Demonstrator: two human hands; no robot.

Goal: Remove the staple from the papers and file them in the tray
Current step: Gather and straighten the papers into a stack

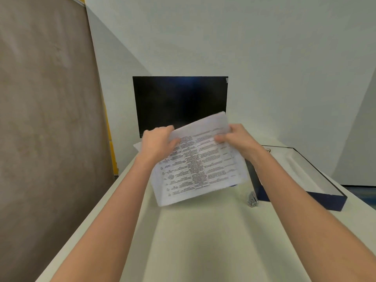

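One view only, from the head camera. Tray (325, 197) sits at the right side of the desk (203, 241): shallow, dark blue walls, pale inside, nothing clearly lying in it; its near-left part is hidden behind the right forearm. Papers (198, 161) are held up above the desk, tilted, printed side toward the camera, text too blurred to read. Left hand (157, 142) pinches the upper left corner, thumb on the front sheet. Right hand (237, 139) grips the upper right edge, fingers curled over the top. Hands apart, each clamped on the papers. Staple not discernible; cannot tell whether it is in or out. Small metal staple remover (252, 199) lies on the desk just beside the tray's near-left corner. Dark monitor (180, 102) stands behind, its lower part covered by the papers. Desk's left edge runs diagonally; bare surface lies open between the forearms toward the camera.
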